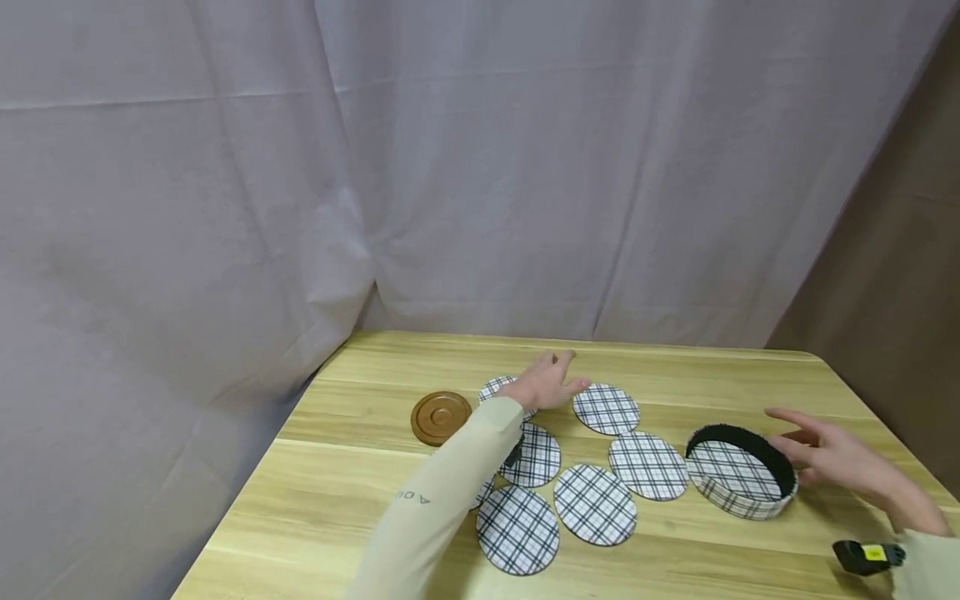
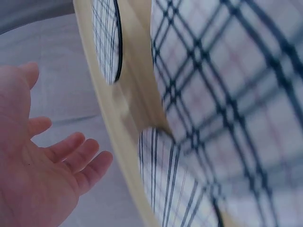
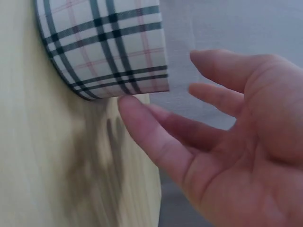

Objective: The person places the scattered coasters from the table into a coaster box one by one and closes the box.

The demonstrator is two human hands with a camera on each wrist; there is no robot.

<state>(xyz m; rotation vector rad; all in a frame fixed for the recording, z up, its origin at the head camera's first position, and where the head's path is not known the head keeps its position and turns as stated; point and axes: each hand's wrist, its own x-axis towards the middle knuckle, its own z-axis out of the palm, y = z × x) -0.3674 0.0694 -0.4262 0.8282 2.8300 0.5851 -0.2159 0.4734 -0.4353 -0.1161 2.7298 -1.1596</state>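
While the left hand point(image 1: 538, 385) hangs above the desk point(image 1: 337, 467) with its fingers spread and nothing in its grasp, the right hand point(image 1: 836, 454) is held wide beside the round plaid box point(image 1: 738, 502); its fingertips overlap the wall in view, and whether they touch I cannot tell. That box stands just left of the right hand, open-topped and dark on its inner wall, with a round plaid surface at its bottom. Partly hidden below the left hand lies the far plaid disc point(image 1: 496, 386), and just right of its thumb is the second plaid disc point(image 1: 606, 412). Nearer the person than the left hand lie the half-covered plaid disc point(image 1: 542, 454), the front plaid disc point(image 1: 517, 531) and the middle plaid disc point(image 1: 596, 504). Between the two hands, close to the box, is the right-hand plaid disc point(image 1: 648, 465). Left of the left hand lies the brown ringed disc point(image 1: 440, 418), and beyond both hands hangs the grey curtain point(image 1: 480, 167)
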